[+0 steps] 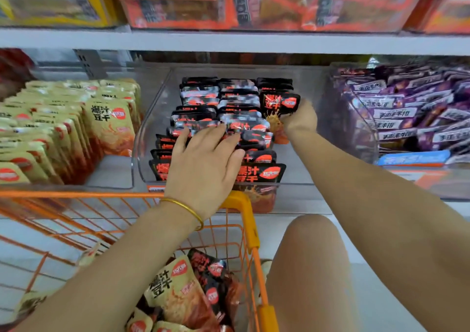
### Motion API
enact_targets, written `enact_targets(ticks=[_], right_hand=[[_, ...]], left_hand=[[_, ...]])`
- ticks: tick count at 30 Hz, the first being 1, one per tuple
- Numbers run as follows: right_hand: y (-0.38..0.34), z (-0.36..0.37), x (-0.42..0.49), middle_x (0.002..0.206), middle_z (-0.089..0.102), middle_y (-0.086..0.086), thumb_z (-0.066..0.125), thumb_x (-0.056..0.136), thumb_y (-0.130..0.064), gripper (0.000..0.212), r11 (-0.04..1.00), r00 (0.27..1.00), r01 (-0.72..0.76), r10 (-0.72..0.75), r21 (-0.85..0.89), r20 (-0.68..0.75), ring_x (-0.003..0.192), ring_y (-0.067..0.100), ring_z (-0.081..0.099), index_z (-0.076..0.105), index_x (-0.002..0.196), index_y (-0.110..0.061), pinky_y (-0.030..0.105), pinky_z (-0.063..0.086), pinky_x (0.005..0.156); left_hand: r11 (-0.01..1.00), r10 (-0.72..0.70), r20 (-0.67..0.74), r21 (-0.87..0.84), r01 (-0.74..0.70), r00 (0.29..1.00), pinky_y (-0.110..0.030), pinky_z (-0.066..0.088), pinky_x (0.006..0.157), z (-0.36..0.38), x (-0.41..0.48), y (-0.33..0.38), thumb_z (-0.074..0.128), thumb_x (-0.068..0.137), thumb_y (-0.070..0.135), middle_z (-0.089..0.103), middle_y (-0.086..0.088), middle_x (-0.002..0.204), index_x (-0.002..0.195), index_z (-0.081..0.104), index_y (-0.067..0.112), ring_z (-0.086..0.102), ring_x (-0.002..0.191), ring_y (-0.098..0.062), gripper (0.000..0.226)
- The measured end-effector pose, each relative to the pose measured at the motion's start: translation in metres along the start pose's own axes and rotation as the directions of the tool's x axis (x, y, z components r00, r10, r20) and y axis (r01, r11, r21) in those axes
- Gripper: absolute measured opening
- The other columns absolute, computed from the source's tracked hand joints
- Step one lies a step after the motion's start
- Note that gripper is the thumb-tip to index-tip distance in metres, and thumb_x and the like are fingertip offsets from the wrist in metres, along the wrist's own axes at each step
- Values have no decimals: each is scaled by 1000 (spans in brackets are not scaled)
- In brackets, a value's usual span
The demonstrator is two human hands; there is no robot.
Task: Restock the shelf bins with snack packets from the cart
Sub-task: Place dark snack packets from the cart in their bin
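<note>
A clear plastic bin (pixel 152 107) in the middle of the shelf holds rows of black snack packets (pixel 201 95). My left hand (pixel 203 158), with a gold bangle at the wrist, lies flat with fingers spread on the front packets of the left and middle rows. My right hand (pixel 300 118) grips a black packet (pixel 279 105) and holds it upright at the right-hand row, deep in the bin. Below, the orange wire cart (pixel 241 204) carries loose yellow packets (pixel 175 288) and black packets (pixel 213 275).
A bin of yellow packets (pixel 76 128) stands to the left, a bin of purple packets (pixel 407 113) to the right. The upper shelf edge (pixel 229 41) runs above with orange boxes (pixel 178 8) on it. My knee (pixel 312 268) is beside the cart.
</note>
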State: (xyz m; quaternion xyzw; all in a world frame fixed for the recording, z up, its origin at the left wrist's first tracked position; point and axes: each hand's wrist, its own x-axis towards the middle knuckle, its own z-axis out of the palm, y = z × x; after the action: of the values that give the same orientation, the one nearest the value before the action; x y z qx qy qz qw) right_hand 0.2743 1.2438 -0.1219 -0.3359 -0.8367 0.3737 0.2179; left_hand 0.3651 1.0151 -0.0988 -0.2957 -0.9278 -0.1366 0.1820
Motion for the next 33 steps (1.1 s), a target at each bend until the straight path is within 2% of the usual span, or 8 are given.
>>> enact_targets(ticks=[9,18,21,24,27,29,31,33], right_hand=[[1,0,-3,129,49,19,71,82,-15,50,1000,1000,-26,25,-12,-7,117,33,52,42,121,0,36,42,94],[-6,-15,-19,129,48,18,69,83,-10,48,997,998,-59,60,40,-24,119,30,50,41,121,1,32,42,92],[-15,-28,-34,120,54,16,65,83,-6,32,994,995,35,-25,102,-95,108,29,56,47,109,-2,22,38,73],[-32,-47,-73,105,58,13,58,81,3,22,942,960,270,-249,197,-125,88,19,55,52,100,-6,13,36,63],[-60,-64,-146,88,54,0,58,81,5,23,814,852,494,-524,307,20,72,5,49,51,91,-14,4,39,65],[-77,-63,-196,80,54,-6,61,82,3,21,733,712,561,-664,385,228,67,-2,50,55,89,-15,4,40,64],[-91,-47,-238,77,54,-11,63,83,-1,17,704,492,565,-707,431,508,62,-5,51,58,88,-17,7,40,60],[-99,-19,-275,74,53,-13,64,86,-9,12,701,244,593,-626,396,741,57,-8,52,58,87,-19,8,40,55]], left_hand=[[999,18,-20,-34,-19,1000,-47,22,110,-1,0,-2,23,94,42,54,-5,133,123,60,19,46,126,-23,53],[990,37,-48,-136,-44,998,-48,23,112,-14,-16,-13,24,93,42,52,-4,133,123,59,15,44,126,-23,53],[985,54,-80,-161,-66,995,-48,27,110,-25,-25,-20,30,93,36,53,-4,132,120,60,14,47,123,-24,46],[984,85,-125,-146,-103,988,-47,35,104,-39,-46,-37,38,93,31,55,-6,129,117,62,11,50,119,-27,40],[988,92,-126,-108,-106,988,-42,39,97,-61,-77,-64,42,92,23,57,-5,127,113,64,11,51,115,-26,33],[993,87,-87,-76,-94,992,-32,38,94,-76,-97,-86,44,89,16,62,-8,118,107,66,8,53,106,-26,30],[999,45,-8,-30,-45,999,-28,36,85,-87,-117,-109,44,84,9,67,-10,106,98,68,6,57,95,-29,28],[999,-52,79,4,52,996,-32,37,78,-90,-139,-131,47,79,1,69,-14,95,89,69,3,61,86,-33,25]])
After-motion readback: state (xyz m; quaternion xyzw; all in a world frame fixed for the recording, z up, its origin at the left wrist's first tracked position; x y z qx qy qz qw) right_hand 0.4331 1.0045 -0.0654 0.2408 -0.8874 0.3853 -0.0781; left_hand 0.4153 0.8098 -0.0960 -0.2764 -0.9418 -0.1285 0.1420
